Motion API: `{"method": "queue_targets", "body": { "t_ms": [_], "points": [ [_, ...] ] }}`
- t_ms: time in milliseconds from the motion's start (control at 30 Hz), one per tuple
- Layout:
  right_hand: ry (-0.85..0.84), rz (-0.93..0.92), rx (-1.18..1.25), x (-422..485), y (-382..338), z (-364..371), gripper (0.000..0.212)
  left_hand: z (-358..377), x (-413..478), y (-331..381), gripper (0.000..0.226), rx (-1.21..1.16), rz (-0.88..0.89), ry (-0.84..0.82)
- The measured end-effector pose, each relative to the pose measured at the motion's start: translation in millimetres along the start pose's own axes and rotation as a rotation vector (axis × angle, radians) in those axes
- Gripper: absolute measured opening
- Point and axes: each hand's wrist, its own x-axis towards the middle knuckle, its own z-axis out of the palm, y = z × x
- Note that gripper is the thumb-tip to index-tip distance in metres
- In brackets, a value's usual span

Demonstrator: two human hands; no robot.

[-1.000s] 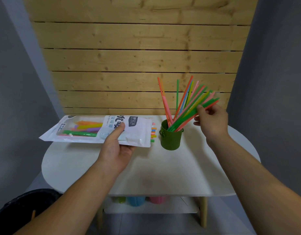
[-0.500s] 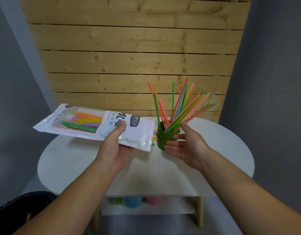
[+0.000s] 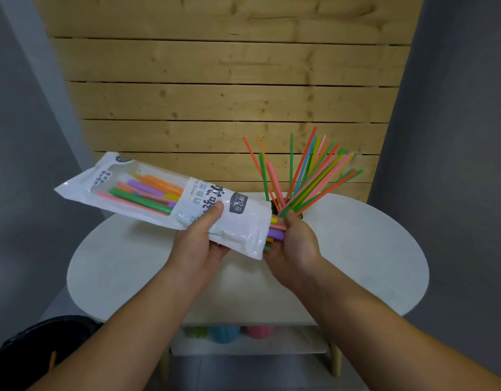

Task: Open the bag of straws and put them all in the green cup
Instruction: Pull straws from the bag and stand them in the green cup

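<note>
Straws (image 3: 276,231) poke from the bag (image 3: 164,198) gripped in our left hand (image 3: 198,245), our right hand (image 3: 296,245) curling round them; next, we pull them free for the green cup (image 3: 273,206).

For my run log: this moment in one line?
left hand: holds straw bag | right hand: touches straw ends at bag mouth | green cup: holds many straws

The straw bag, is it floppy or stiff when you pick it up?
Probably fairly stiff: the straw bag juts out past the left hand without drooping, likely propped by the straws inside. It seems light, since that one grip mostly carries it. Its shiny plastic may be slippery.
</note>
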Motion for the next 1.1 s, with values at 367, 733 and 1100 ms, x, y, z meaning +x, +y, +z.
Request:
{"method": "queue_targets", "body": {
  "t_ms": [367, 733, 1100],
  "points": [
    [-0.088, -0.3, -0.524, 3.5, -19.0, -18.9, 0.019, -7.0, 3.3, 3.4, 0.022, -0.169, -0.12, 0.089],
    [-0.155, -0.266, -0.504, -2.5, -31.0, -23.0, 0.01, -5.0, 2.5, 3.6, 0.025, -0.22, -0.128, 0.113],
    [-0.201, -0.232, -0.435, -2.8, -53.4, -30.2, 0.011, -6.4, 3.9, 6.7, 0.034, -0.328, -0.112, 0.182]
  ]
}}
